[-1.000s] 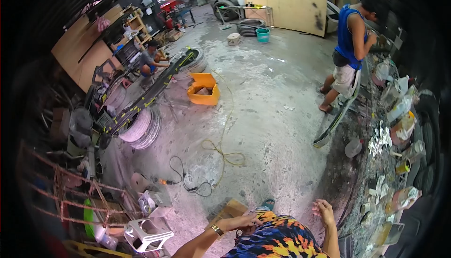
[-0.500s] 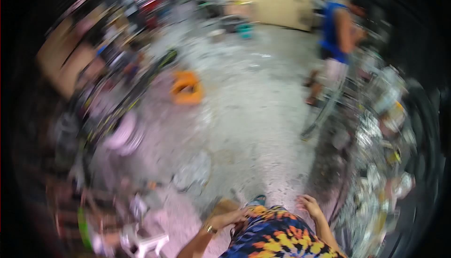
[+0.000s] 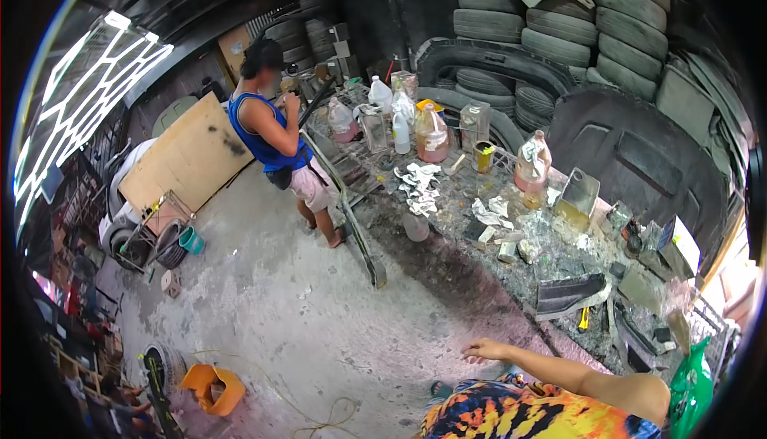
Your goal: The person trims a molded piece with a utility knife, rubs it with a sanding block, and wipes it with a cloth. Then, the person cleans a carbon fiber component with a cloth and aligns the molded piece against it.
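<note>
My right hand (image 3: 485, 349) hangs over the concrete floor in front of my tie-dye shirt (image 3: 535, 412). Its fingers are loosely apart and hold nothing. My left hand is outside the picture. To the right of my hand runs a cluttered workbench (image 3: 523, 267). On its near part lie a curved dark panel piece (image 3: 571, 293), a yellow-handled tool (image 3: 584, 318) and several white blocks. Crumpled white rags (image 3: 417, 187) and plastic jugs, one holding reddish liquid (image 3: 431, 137), stand farther along.
A person in a blue sleeveless top (image 3: 268, 127) stands at the bench's far end, beside a long dark strip (image 3: 359, 243) leaning down to the floor. An orange stool (image 3: 212, 389) and a thin cord (image 3: 319, 423) are on the floor. Stacked tires (image 3: 559, 35) line the back.
My view has swung to the right, toward the bench, and is sharper. My left hand, earlier by my shirt, has left the picture. My right hand remains without anything in it.
</note>
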Available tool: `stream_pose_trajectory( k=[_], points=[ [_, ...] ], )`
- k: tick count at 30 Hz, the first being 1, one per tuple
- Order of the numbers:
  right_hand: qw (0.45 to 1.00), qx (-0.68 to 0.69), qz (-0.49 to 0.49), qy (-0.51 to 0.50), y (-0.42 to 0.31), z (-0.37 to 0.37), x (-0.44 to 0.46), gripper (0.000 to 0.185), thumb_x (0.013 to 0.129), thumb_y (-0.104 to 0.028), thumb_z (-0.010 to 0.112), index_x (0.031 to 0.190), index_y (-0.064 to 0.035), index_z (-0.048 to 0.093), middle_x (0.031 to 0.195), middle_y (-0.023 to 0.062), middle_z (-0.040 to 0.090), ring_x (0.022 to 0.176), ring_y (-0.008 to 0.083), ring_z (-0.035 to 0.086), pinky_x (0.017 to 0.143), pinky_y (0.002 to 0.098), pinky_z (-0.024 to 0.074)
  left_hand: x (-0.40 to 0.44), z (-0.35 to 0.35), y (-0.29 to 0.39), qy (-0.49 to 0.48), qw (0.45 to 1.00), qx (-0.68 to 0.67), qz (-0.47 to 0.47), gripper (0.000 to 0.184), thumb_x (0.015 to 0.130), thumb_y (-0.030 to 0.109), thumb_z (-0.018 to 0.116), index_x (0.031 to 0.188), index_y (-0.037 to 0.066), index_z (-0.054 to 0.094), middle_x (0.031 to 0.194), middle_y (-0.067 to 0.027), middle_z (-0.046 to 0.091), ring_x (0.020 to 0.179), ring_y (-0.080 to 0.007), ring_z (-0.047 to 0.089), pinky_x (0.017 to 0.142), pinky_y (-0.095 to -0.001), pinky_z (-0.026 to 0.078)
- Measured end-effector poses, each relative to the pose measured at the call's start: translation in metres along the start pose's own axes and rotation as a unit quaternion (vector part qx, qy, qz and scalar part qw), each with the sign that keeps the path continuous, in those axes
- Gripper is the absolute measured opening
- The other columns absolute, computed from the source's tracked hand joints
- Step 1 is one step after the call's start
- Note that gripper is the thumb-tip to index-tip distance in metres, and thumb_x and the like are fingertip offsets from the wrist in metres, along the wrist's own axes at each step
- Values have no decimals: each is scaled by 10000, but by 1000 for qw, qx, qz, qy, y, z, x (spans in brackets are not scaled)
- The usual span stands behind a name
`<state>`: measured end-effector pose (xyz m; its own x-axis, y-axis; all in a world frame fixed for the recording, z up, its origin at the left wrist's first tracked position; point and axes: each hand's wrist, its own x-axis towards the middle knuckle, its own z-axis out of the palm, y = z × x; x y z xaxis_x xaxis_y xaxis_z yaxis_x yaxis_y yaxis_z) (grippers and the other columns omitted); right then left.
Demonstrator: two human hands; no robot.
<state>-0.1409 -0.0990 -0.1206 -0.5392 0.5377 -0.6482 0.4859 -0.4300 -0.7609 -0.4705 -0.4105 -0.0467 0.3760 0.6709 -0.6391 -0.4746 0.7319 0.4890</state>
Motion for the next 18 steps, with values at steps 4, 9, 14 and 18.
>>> stream_pose_trajectory(
  k=[4, 9, 14, 18],
  points=[
    [993, 44, -16, 105, 52, -20, -36, 240, 916, -245, 636, 971, -21, 706, 888, 61, 705, 807, 138, 667, 677, 262, 523, 99, -108, 37, 219, 961, 59, 156, 424, 978, 417, 499, 1048, 14, 611, 898, -67, 647, 808, -166, 628, 692, -305, 509],
    [969, 115, -46, 215, 81, -28, -82, 264, 921, -240, 639, 815, -6, 699, 737, 34, 679, 703, 120, 653, 634, 254, 514, 203, -77, 105, 278, 925, -86, 244, 272, 906, 265, 569, 1035, 30, 618, 842, -90, 664, 755, -196, 638, 662, -313, 516],
    [927, 216, -87, 293, 105, -24, -116, 191, 928, -212, 631, 979, -29, 648, 846, 39, 661, 734, 124, 642, 632, 273, 515, 280, 3, 95, 154, 973, 99, 142, 269, 913, 270, 580, 1075, 61, 630, 951, -115, 690, 827, -183, 653, 700, -300, 514],
    [948, 203, -30, 242, 117, -33, -138, 216, 921, -185, 630, 1083, -42, 627, 902, 48, 661, 814, 146, 655, 657, 289, 520, 293, 39, 61, 99, 957, 258, 87, 249, 950, 273, 570, 1088, 78, 640, 985, -103, 697, 866, -163, 657, 742, -286, 512]
  ],
)
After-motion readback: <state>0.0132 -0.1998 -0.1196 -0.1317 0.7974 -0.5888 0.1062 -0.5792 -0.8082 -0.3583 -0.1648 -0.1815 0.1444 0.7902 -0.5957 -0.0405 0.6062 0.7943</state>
